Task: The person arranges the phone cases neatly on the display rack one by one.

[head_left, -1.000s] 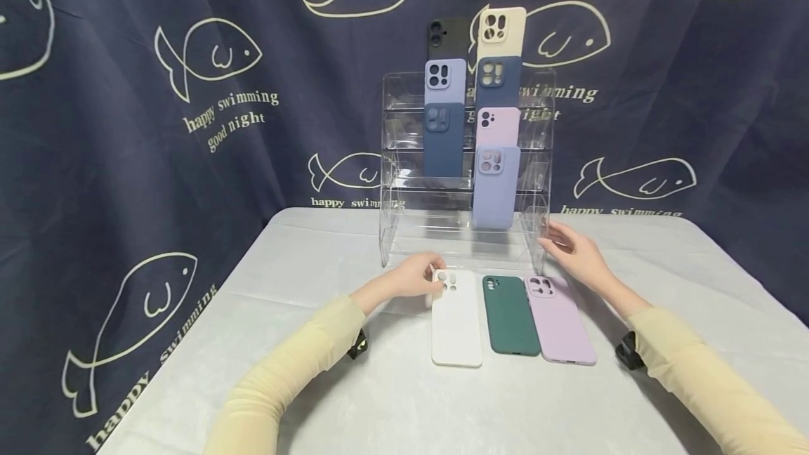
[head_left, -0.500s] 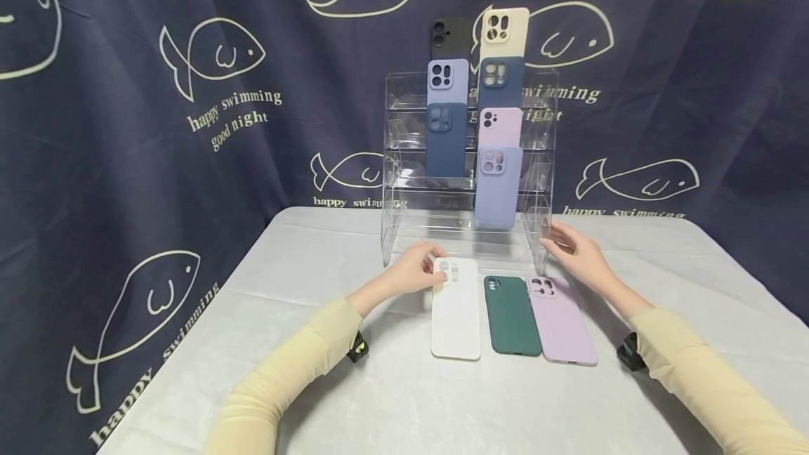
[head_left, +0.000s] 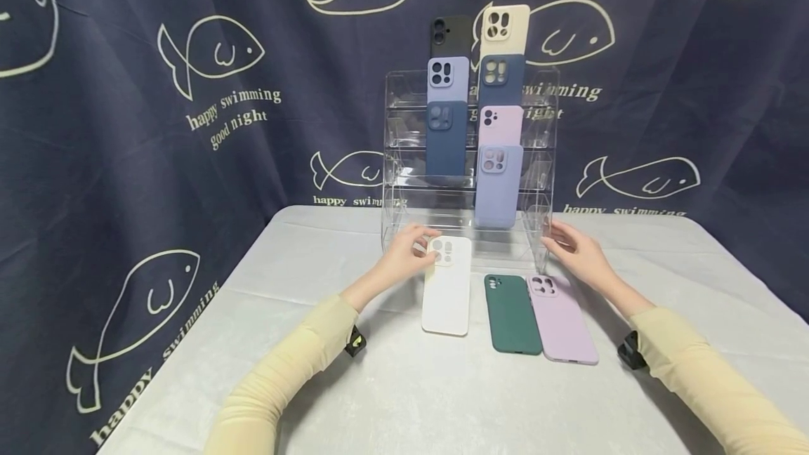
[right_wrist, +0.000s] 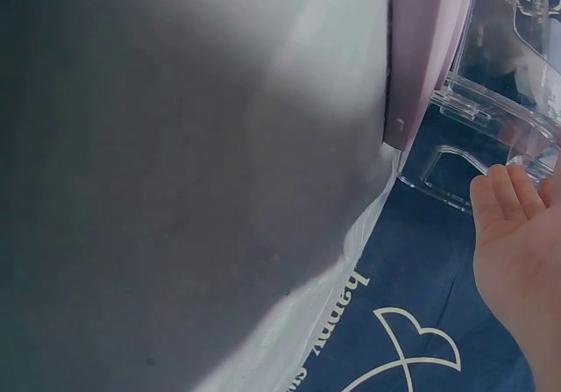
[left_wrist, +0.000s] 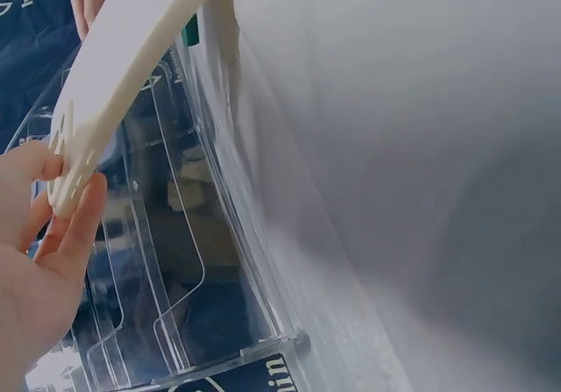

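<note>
A white phone case (head_left: 446, 293) is pinched near its camera cutouts by my left hand (head_left: 404, 251), thumb in front and fingers behind. In the left wrist view the case (left_wrist: 118, 67) tilts up, off the table, in front of the clear display stand (left_wrist: 210, 304). My right hand (head_left: 578, 255) holds the right side panel of the clear stand (head_left: 404, 220) low down; the right wrist view shows its fingers (right_wrist: 508, 199) against the plastic, the thumb out of frame. A green phone case (head_left: 513, 314) and a lilac phone case (head_left: 564, 321) lie on the table between the hands.
Two columns of phone cases stand in the rack's tiers, with a dark blue case (head_left: 445, 146) lowest on the left and a periwinkle case (head_left: 498, 192) lowest on the right. Behind the white-covered table (head_left: 379, 399) hangs a navy curtain (head_left: 354, 83) with fish prints.
My left hand has raised the white phone case from the table and moved it toward the stand, slightly left. The right hand stays at the stand's side.
</note>
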Motion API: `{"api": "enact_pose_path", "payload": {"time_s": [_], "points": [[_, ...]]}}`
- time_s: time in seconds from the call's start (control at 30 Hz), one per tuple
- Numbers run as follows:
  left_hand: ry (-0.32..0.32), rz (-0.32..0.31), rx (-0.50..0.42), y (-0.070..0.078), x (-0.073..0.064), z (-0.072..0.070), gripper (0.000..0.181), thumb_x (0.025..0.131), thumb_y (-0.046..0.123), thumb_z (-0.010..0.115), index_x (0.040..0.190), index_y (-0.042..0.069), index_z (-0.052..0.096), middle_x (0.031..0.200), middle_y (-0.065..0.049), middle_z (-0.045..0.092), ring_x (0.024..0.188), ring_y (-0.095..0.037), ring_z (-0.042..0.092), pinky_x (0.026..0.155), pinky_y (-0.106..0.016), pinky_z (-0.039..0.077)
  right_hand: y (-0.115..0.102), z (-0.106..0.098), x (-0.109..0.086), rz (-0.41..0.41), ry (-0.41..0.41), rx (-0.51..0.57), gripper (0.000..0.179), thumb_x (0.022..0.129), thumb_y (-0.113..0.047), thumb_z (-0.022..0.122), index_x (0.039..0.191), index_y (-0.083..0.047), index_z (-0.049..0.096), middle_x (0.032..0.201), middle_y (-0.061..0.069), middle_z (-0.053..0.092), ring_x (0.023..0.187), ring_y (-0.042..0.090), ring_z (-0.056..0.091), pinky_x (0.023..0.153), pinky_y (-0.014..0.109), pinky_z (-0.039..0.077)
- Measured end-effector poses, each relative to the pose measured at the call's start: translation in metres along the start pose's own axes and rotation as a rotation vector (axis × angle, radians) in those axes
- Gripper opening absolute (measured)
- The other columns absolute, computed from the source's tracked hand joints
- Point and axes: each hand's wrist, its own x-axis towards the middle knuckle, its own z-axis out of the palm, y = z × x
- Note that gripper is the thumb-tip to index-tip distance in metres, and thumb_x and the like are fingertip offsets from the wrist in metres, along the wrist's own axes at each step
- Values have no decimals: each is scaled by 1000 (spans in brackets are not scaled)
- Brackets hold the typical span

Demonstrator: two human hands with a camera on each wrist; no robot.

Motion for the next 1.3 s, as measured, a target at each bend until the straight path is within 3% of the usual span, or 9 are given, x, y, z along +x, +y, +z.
{"api": "enact_pose_path", "payload": {"time_s": [0.17, 0.5, 0.7, 1.0, 1.2, 1.3], "points": [[24, 14, 21, 3, 2, -6, 39, 79, 1, 68, 117, -2, 61, 109, -16, 58, 87, -23, 61, 70, -12, 55, -5, -1, 0, 0, -3, -4, 52, 93, -15, 59, 135, 10, 41, 124, 32, 54, 111, 43, 55, 84, -4, 38], [119, 76, 87, 3, 14, -23, 37, 77, -1, 70, 113, -1, 63, 106, -15, 59, 78, -23, 65, 66, -12, 55, -45, -6, -9, -12, 12, -8, 46, 91, -6, 58, 129, 15, 44, 119, 35, 55, 108, 49, 53, 84, -1, 40], [159, 69, 115, 5, 22, -36, 38, 77, 0, 70, 114, -1, 62, 106, -15, 59, 79, -23, 65, 66, -12, 55, -46, -5, -9, -22, 15, -31, 45, 91, -6, 59, 128, 16, 44, 118, 35, 56, 107, 47, 54, 85, 2, 44], [233, 135, 149, 10, 37, -51, 36, 78, 0, 69, 114, -1, 62, 108, -16, 59, 80, -24, 66, 64, -12, 56, -39, -6, -5, -19, 5, -16, 47, 91, -8, 58, 130, 15, 43, 119, 35, 55, 107, 46, 55, 84, 1, 43], [267, 149, 151, 16, 49, -57, 36, 79, 0, 68, 115, -1, 62, 111, -16, 58, 82, -24, 66, 66, -14, 56, -48, -7, -8, -29, -1, -7, 46, 91, -6, 58, 128, 17, 43, 119, 37, 54, 107, 49, 54, 87, 8, 47], [284, 149, 146, 19, 55, -61, 37, 80, -1, 67, 116, -1, 61, 112, -16, 57, 83, -24, 66, 67, -14, 56, -49, -7, -10, -27, 1, -12, 46, 91, -6, 58, 129, 17, 42, 119, 37, 54, 107, 49, 54, 85, 4, 45]]}}
